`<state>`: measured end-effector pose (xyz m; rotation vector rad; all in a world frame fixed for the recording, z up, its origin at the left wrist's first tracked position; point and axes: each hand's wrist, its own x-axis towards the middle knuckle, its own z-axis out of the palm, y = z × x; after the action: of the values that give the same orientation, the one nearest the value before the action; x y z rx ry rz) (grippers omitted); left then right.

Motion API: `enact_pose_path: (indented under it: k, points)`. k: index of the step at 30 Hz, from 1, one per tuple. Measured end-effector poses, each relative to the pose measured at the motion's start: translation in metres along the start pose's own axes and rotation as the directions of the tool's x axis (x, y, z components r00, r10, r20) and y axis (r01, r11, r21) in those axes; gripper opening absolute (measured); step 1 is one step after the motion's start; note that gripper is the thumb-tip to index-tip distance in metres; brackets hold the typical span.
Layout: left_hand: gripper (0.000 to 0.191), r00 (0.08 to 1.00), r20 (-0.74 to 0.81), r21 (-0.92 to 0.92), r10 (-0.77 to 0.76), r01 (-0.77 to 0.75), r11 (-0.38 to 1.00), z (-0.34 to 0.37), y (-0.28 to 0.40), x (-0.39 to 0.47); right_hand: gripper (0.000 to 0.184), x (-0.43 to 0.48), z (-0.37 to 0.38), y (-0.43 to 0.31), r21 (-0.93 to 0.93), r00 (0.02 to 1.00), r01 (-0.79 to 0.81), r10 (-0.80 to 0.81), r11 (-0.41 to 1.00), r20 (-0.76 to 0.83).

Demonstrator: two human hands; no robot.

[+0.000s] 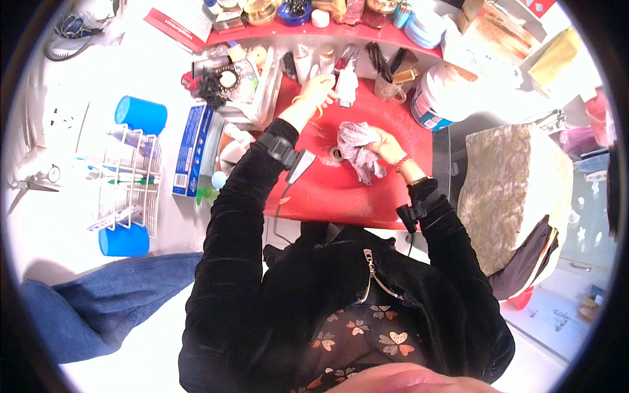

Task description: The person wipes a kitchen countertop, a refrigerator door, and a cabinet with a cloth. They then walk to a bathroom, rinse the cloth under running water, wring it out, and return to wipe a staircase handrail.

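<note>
My right hand (389, 148) grips a crumpled, pale pinkish-grey cloth (360, 147). The cloth hangs over a red washbasin (319, 191), just right of its round drain (335, 154). At the back of the basin is my left hand (316, 92), its fingers bent. Beside those fingers stands a white bottle-like item (347, 87); whether they touch it or anything else is unclear. Behind the left hand are a white bottle (301, 64) and a second pale bottle (326, 58).
A glass mug (389, 90) with hairbrushes and a white tub (432, 100) line the back right. A white basket (260, 105) of hair accessories is at left. Above runs a crowded red shelf (295, 32). A wire rack (128, 182) holds blue cups and toothbrushes.
</note>
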<state>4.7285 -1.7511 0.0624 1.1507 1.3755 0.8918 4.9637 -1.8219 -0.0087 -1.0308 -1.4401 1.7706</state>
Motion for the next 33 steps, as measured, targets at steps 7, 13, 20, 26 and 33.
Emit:
enact_pose_path:
  k: [7, 13, 20, 26, 33]
  points:
    - [0.012, 0.974, 0.114, -0.288, -0.195, 0.220, 0.932, 0.013, 0.021, 0.049, 0.049, 0.038, -0.001, 0.027, 0.114, 0.989, -0.065, 0.079, 0.991, -0.128]
    - [0.017, 0.976, 0.136, -0.456, -0.171, 0.215, 0.864, 0.019, 0.043, 0.067, 0.041, 0.083, 0.002, 0.033, 0.015, 0.988, -0.119, 0.120, 0.993, -0.096]
    - [0.023, 0.997, 0.075, -0.218, 0.016, 0.001, 0.976, -0.001, 0.013, 0.052, 0.033, 0.116, 0.014, 0.029, -0.118, 0.976, -0.218, 0.216, 0.969, -0.029]
    - [0.030, 0.895, -0.095, 0.120, -0.436, 0.445, 0.887, -0.014, -0.105, 0.041, 0.032, 0.121, 0.014, 0.031, -0.714, 0.936, -0.307, 0.062, 0.629, -0.348]
    - [0.058, 0.757, 0.079, -0.191, -0.649, 0.650, 0.735, 0.044, -0.143, 0.046, 0.037, 0.075, -0.006, 0.019, 0.277, 0.977, -0.149, 0.184, 0.949, -0.105]
